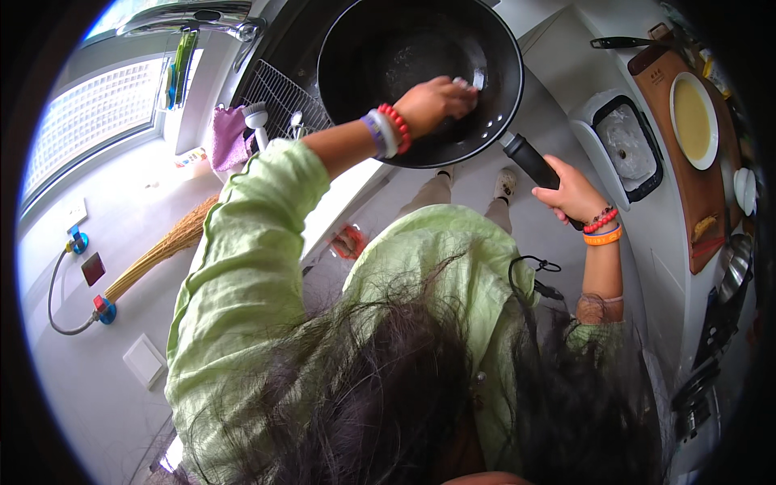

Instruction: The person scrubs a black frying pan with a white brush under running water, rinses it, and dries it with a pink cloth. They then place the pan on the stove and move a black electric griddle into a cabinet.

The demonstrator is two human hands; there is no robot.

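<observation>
A large black wok (412, 54) with a wet inner face is held above the dark sink and the floor. My left hand (439, 100), wearing red, white and purple bracelets, is inside the wok, its fingers closed on a small whitish object (462, 83) pressed near the inner wall; most of the object is hidden by the fingers. Around the wok's black handle (531, 159) my right hand (573, 191) is wrapped, with an orange band and red beads at the wrist.
A wire rack (285, 91), white brush (256, 118) and pink cloth (228, 142) lie left of the wok, below a chrome faucet (188, 18). At right are a lined bin (627, 145) and a wooden board (658, 79) bearing a bowl of yellowish liquid (693, 121). A straw broom (163, 248) is at left.
</observation>
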